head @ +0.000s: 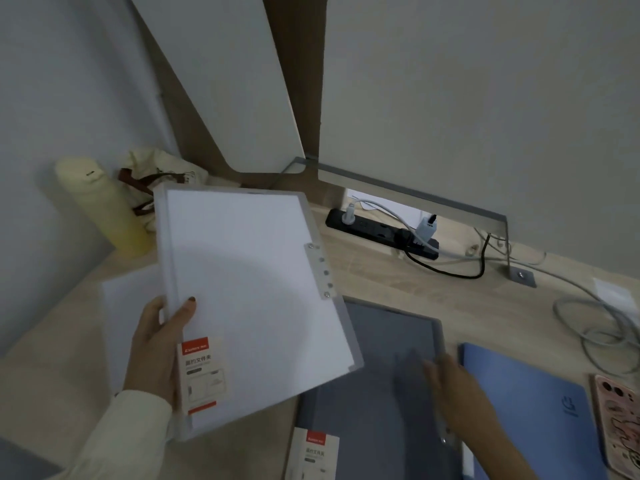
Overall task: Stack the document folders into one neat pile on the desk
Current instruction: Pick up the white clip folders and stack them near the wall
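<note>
My left hand grips the spine edge of a white translucent folder with a red-and-white label, holding it tilted above the desk. Under it lies another white folder or sheet flat on the desk. A grey folder with a similar label lies flat in front of me. My right hand, blurred, rests flat on the grey folder's right edge. A blue folder lies to the right of the grey one.
A black power strip with plugs and cables sits at the desk's back. Loose grey cable coils at the right. A phone in a pink case lies at far right. A pale yellow bottle and cloth bag stand back left.
</note>
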### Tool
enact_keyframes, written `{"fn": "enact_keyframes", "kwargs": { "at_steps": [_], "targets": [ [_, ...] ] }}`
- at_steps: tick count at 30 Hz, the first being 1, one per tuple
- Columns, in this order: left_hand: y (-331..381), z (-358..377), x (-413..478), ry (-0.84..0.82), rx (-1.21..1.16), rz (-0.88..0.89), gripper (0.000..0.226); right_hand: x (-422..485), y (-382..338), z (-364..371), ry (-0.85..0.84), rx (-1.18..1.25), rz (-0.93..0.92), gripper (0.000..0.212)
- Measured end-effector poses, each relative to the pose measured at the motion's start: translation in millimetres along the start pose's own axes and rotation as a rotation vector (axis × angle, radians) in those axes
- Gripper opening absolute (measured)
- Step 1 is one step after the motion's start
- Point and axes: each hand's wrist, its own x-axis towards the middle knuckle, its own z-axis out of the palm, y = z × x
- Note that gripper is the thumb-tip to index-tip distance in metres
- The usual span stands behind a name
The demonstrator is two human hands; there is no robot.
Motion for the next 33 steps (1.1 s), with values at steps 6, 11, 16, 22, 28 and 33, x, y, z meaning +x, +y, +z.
{"fn": "enact_keyframes", "kwargs": {
  "at_steps": [6, 11, 16, 22, 28, 33],
  "targets": [
    [-9, -33, 10, -0.006, -0.067, -0.077, 0.007, 3, -112, 1, -0.366, 0.849, -0.156, 0.021],
    [-26, -68, 22, 0.033, -0.124, -0.116, 0.019, 14, -171, 50, -0.431, 0.747, -0.169, 0.04],
    [-51, -107, 45, 0.166, -0.142, -0.173, 0.052, 20, -211, 100, -0.398, 0.66, -0.129, 0.042],
    [-73, -123, 70, 0.291, 0.142, -0.176, 0.055, 32, -230, 139, -0.355, 0.465, -0.167, 0.035],
    [-85, -131, 88, 0.182, 0.203, -0.239, 0.059, 48, -229, 159, -0.288, 0.304, -0.096, 0.06],
    [-81, -129, 103, 0.096, 0.143, -0.327, 0.041, 62, -235, 159, -0.376, 0.432, 0.062, 0.063]
  ]
}}
